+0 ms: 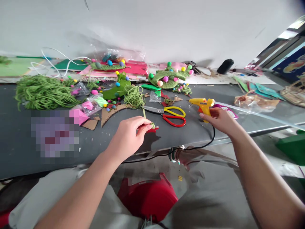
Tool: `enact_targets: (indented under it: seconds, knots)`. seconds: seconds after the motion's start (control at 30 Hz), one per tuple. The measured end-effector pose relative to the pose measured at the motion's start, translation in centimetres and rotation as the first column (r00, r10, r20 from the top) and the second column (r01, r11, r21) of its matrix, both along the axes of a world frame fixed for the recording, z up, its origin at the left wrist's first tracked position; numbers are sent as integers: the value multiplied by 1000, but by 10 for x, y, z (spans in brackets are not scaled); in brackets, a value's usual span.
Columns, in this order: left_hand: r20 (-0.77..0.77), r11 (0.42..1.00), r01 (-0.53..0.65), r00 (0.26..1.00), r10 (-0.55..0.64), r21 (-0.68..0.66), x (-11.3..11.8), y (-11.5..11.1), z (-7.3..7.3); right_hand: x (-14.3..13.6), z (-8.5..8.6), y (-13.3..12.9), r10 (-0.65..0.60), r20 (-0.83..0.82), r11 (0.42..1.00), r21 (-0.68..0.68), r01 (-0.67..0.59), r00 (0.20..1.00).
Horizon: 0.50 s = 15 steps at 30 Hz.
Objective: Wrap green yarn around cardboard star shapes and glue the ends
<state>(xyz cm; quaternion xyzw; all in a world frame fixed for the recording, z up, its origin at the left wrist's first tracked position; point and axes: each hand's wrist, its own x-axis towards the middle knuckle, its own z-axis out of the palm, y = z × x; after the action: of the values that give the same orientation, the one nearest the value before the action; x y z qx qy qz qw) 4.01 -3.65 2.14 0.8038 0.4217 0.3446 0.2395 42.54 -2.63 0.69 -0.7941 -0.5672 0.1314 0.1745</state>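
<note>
Between the thumb and fingers of my left hand (130,135) is a small red piece (154,129) with green yarn on it. A strand of that yarn runs up to a loose green yarn bundle (134,96) on the table. My right hand (221,119) grips the handle of a yellow glue gun (202,102), its nozzle pointing left and a clear glue stick (252,113) sticking out behind. Scissors (166,114) with one yellow and one red handle lie between my hands.
A big heap of green yarn (45,93) lies at left, near pink paper (79,117) and cardboard pieces (111,113). Yarn-wrapped shapes with pompoms (166,78) stand at the back. A black cord (211,140) hangs from the glue gun over the table's front edge. A red stool (147,197) is below.
</note>
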Motion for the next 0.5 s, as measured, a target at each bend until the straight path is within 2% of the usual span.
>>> enact_targets:
  seconds: [0.23, 0.3, 0.37, 0.4, 0.43, 0.5]
  knots:
    - [6, 1000, -15, 1000, 15, -3, 0, 0, 0, -16, 26, -33, -96, 218, 991, -76, 115, 971]
    - [10, 1000, -23, 1000, 23, -10, 0, 0, 1, -31, 36, -43, -41, 187, 992, -111, 63, 981]
    - [15, 999, -30, 999, 31, -33, -1, -1, 3, -53, 45, -50, 195, -72, 981, -4, -196, 978]
    - [23, 998, -29, 999, 31, -51, -1, -1, 4, -66, 48, -51, 340, -191, 940, 82, -330, 921]
    - [36, 997, -24, 999, 26, -72, -1, -1, 5, -80, 51, -51, 451, -235, 889, 205, -410, 861]
    - [72, 992, 5, 997, 4, -124, -1, -2, 8, -105, 54, -47, 618, -276, 781, 317, -538, 736]
